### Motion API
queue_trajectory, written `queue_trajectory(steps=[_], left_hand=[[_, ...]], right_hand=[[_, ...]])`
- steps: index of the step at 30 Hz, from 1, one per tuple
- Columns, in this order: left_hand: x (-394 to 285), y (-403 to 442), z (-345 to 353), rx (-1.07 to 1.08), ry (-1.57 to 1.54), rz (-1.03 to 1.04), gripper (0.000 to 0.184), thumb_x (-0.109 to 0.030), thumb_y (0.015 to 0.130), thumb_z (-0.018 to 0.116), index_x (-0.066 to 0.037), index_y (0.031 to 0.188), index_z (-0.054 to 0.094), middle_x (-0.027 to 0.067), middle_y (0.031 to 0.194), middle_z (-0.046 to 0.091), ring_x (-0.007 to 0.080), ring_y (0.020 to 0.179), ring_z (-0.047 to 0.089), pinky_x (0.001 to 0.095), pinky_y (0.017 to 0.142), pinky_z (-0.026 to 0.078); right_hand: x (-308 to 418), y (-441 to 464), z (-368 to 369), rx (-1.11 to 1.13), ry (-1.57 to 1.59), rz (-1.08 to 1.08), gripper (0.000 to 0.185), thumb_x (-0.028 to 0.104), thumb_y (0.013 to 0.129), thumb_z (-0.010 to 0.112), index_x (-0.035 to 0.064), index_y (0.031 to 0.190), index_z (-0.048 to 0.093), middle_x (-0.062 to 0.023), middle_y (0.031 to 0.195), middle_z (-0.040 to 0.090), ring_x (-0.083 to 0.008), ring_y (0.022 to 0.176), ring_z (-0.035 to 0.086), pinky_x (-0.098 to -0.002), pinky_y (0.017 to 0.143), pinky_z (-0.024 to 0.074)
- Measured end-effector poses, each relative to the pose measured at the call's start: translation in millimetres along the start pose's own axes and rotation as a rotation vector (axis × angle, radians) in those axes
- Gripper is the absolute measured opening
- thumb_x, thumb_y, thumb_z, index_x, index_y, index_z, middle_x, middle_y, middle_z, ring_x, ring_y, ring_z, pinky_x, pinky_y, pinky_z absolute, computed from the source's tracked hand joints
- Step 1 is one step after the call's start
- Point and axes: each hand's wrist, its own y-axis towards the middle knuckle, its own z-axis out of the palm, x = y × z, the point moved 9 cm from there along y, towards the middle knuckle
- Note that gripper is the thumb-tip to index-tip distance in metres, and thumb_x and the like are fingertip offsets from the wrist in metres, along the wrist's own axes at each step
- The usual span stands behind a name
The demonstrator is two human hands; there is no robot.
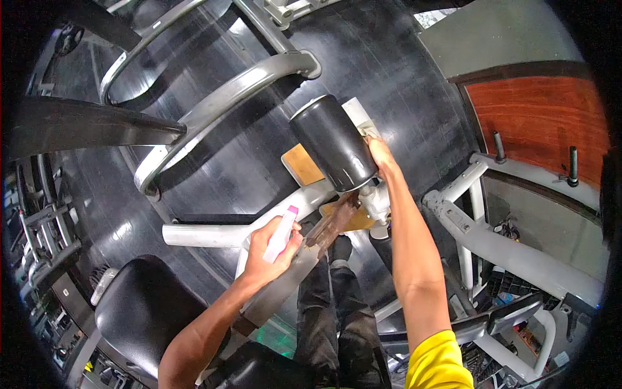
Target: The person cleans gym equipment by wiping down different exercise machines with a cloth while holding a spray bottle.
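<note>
My left hand [271, 249] is wrapped around a small white bottle with a pink top [282, 235], tilted upward. It hovers over the grey frame of a gym machine. On the right, my right hand [381, 155] rests against the side of a black padded roller [334, 142]. Its fingers curl away behind the pad, and a pale, cloth-like bit shows at the fingertips; what it is I cannot make out. Below the roller sits a silvery metal bracket [373, 202], with a worn brown bar [334, 223] beside it.
A curved grey machine leg [240, 87] stands on the black floor [402, 78] at upper left. A black padded seat [146, 311] is at lower left. White frame tubes [512, 243] and a reddish wood panel [538, 123] lie to the right. My legs [334, 311] are below.
</note>
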Motion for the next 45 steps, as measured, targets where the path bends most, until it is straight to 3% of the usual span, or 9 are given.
queue_trajectory(steps=[2, 9, 15, 17, 22, 27, 32, 39, 45], left_hand=[[-2, -1, -3, 0.003, 0.021, 0.007, 0.011, -0.001, 0.084, 0.06, -0.002, 0.093, 0.056, 0.0015, 0.076, 0.058, 0.0052, 0.054, 0.052, 0.0208, 0.047, 0.042], [2, -1, 0, 0.002, 0.008, -0.015, 0.01, -0.001, 0.084, 0.06, -0.003, 0.092, 0.055, 0.0005, 0.07, 0.057, 0.0054, 0.051, 0.051, 0.021, 0.046, 0.042], [-2, -2, -2, -0.016, 0.004, -0.008, 0.009, -0.002, 0.084, 0.06, -0.003, 0.092, 0.055, -0.0007, 0.064, 0.054, 0.0049, 0.05, 0.05, 0.0213, 0.046, 0.041], [-3, -1, -1, -0.007, 0.004, -0.005, 0.009, -0.002, 0.084, 0.06, -0.003, 0.092, 0.055, -0.0009, 0.064, 0.054, 0.0048, 0.05, 0.05, 0.0212, 0.046, 0.041], [2, -1, -5, -0.033, -0.018, -0.08, 0.012, -0.003, 0.079, 0.065, -0.002, 0.091, 0.06, 0.0033, 0.072, 0.061, 0.0076, 0.063, 0.056, 0.0244, 0.057, 0.044], [0, -1, -7, -0.056, -0.043, -0.09, 0.013, -0.003, 0.079, 0.066, -0.002, 0.091, 0.06, 0.0042, 0.073, 0.062, 0.0085, 0.063, 0.056, 0.0249, 0.058, 0.044], [-6, -1, -3, -0.013, 0.007, 0.003, 0.011, -0.001, 0.084, 0.061, -0.002, 0.094, 0.056, 0.0008, 0.069, 0.056, 0.0057, 0.052, 0.051, 0.0213, 0.047, 0.041], [-4, -2, -1, 0.016, 0.023, -0.006, 0.012, 0.0, 0.084, 0.061, -0.001, 0.095, 0.055, 0.0035, 0.077, 0.059, 0.007, 0.054, 0.053, 0.0219, 0.048, 0.043], [-4, -1, -1, 0.039, 0.052, 0.028, 0.012, -0.001, 0.085, 0.06, 0.0, 0.096, 0.054, 0.0055, 0.081, 0.058, 0.0084, 0.055, 0.054, 0.0226, 0.048, 0.044]], right_hand=[[-5, -12, 6, 0.049, 0.065, 0.232, 0.03, 0.022, 0.089, 0.043, 0.0028, 0.109, 0.054, -0.0124, 0.097, 0.058, -0.0222, 0.088, 0.055, -0.0339, 0.084, 0.0424], [106, -131, 1, -0.508, -0.427, -0.507, 0.045, 0.0, 0.072, 0.062, 0.0061, 0.115, 0.051, -0.0248, 0.098, 0.053, -0.0444, 0.091, 0.054, -0.0473, 0.085, 0.043], [102, -92, -4, -0.433, -0.185, -0.358, 0.042, 0.001, 0.074, 0.057, 0.0096, 0.115, 0.055, -0.0205, 0.11, 0.052, -0.0382, 0.1, 0.051, -0.0449, 0.088, 0.0422], [151, -95, 20, -0.492, -0.243, -0.705, 0.039, 0.001, 0.071, 0.059, 0.0093, 0.109, 0.058, -0.0171, 0.112, 0.052, -0.0362, 0.101, 0.051, -0.0425, 0.086, 0.043], [192, -81, 74, -0.439, -0.662, -0.74, 0.038, 0.004, 0.069, 0.062, 0.0117, 0.106, 0.059, -0.0125, 0.114, 0.052, -0.0308, 0.101, 0.05, -0.0384, 0.085, 0.0437], [121, -138, 52, -0.326, -0.771, -0.926, 0.042, 0.003, 0.065, 0.063, 0.0128, 0.105, 0.06, -0.0111, 0.117, 0.052, -0.0296, 0.093, 0.051, -0.037, 0.082, 0.0444], [69, -170, 20, -0.238, -0.654, -0.768, 0.052, -0.001, 0.057, 0.068, 0.0139, 0.106, 0.06, -0.0133, 0.117, 0.051, -0.0312, 0.099, 0.051, -0.0385, 0.084, 0.0438], [168, -81, 41, -0.37, -0.325, -0.794, 0.051, -0.012, 0.061, 0.055, 0.0105, 0.107, 0.059, -0.0188, 0.115, 0.048, -0.0382, 0.108, 0.047, -0.0433, 0.093, 0.0397], [168, -30, 34, -0.266, -0.245, -0.616, 0.046, -0.007, 0.065, 0.06, 0.0082, 0.108, 0.055, -0.021, 0.115, 0.046, -0.0399, 0.108, 0.048, -0.0436, 0.092, 0.0425]])
